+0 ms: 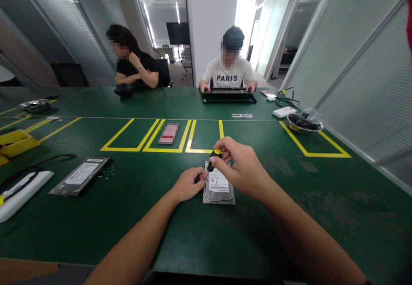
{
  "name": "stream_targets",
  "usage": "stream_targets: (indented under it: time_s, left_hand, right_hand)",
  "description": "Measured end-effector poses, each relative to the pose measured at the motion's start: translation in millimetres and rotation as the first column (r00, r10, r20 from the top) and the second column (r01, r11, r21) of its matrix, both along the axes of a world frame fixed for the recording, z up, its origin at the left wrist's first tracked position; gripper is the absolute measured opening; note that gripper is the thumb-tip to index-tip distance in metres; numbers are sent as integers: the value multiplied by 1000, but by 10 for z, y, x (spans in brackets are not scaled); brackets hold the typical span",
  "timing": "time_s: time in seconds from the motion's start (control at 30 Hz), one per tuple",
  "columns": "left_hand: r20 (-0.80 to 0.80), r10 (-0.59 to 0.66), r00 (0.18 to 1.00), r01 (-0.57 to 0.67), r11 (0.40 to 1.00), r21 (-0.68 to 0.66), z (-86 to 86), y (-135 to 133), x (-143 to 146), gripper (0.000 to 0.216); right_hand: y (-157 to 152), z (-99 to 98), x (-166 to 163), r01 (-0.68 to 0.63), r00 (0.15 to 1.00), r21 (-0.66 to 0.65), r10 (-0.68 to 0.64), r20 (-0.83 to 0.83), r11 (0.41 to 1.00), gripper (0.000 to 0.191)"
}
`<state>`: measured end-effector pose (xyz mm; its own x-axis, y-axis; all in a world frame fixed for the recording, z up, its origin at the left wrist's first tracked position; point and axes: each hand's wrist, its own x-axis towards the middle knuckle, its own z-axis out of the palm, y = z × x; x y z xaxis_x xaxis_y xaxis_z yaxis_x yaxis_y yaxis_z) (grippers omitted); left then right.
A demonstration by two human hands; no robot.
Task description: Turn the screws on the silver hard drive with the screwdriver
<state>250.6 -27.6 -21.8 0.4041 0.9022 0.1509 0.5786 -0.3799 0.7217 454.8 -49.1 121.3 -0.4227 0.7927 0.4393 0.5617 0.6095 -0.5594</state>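
The right hand hides the far end of the hard drive, which lies flat on the near green table, long axis running near to far. Its fingers pinch a yellow-capped screwdriver, apparently tilted left. The left hand, loosely curled, touches the drive's left edge.

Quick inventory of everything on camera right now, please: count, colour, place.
hard drive: 1, silver, under both hands
screwdriver: 1, black and yellow, upright in right grip
second drive: 1, silver, table left
white device: 1, far left edge
yellow tray: 1, far left
metal bowls: 2, right and far left
pink item: 1, inside yellow tape box
table: 1, green
people: 2, seated opposite
left hand: steadying the drive's left edge
right hand: gripping the screwdriver
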Motion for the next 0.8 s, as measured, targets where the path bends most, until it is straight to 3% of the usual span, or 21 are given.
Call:
stream_targets:
  time_s: [0.23,0.8]
  left_hand:
    - [-18,-19,1000,19,1000,-5,54,-8,-5,6]
    - [10,-28,1000,28,998,-48,67,-1,-11,4]
  right_hand:
    - [-3,-14,13,56,996,-23,-58,-64,998,15]
    - [111,-208,49,7,1000,-69,-8,-17,998,15]
